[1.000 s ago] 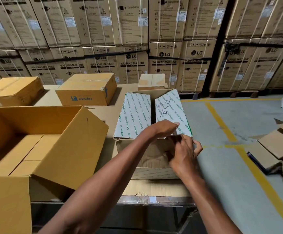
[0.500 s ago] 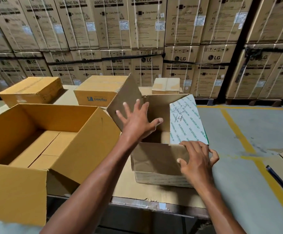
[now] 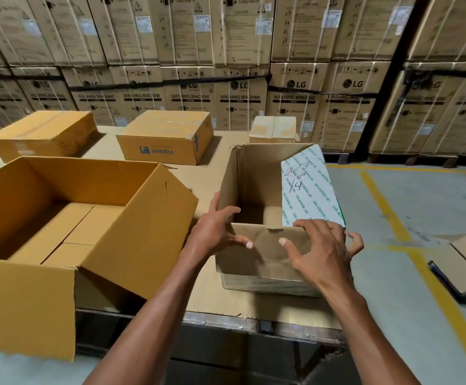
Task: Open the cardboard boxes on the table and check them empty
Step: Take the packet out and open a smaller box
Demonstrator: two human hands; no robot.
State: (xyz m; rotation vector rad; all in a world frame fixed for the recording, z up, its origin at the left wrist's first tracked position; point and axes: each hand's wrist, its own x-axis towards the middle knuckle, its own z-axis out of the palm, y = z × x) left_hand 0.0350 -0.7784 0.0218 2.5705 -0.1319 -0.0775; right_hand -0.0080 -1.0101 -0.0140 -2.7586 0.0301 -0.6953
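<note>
The small brown cardboard box [image 3: 265,262], open-topped at the table's near right edge, is framed by both hands: the left hand [image 3: 215,232] and right hand [image 3: 320,251] are spread with relaxed fingers, nothing grasped. Its white printed flap [image 3: 309,190] is raised. Beyond, a closed Flipkart carton [image 3: 165,137] is seen.

Left hand [image 3: 217,230]: bare; no glove, ring or band visible.
Right hand [image 3: 322,250]: bare; no glove or ring visible; short nails show pale on thumb and one finger.
Left forearm [image 3: 154,309]: uncovered from wrist to the lower frame edge; no sleeve, no watch.
Right forearm [image 3: 365,329]: uncovered likewise; no sleeve, strap or marking.
Clothing: not in view.
</note>
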